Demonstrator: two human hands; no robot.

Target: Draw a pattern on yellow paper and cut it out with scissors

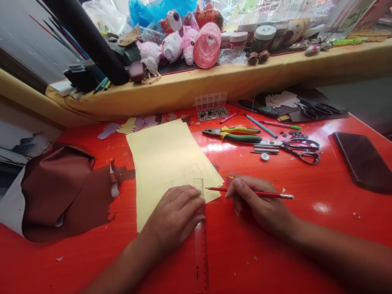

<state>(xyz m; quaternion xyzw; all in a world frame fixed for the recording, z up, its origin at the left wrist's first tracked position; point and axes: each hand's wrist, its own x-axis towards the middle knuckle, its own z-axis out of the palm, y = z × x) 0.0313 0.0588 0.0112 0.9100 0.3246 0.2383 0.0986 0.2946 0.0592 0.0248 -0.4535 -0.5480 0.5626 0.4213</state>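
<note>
Red pencil, clear red ruler overlapping yellow paper

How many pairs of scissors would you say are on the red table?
2: one pair lies beside the pliers, the other on the dark sheet beyond them; more could be hidden.

The left hand lies palm-down, fingers flat and together; the right hand curls in a pinch, its forearm angling in from the right.
</note>
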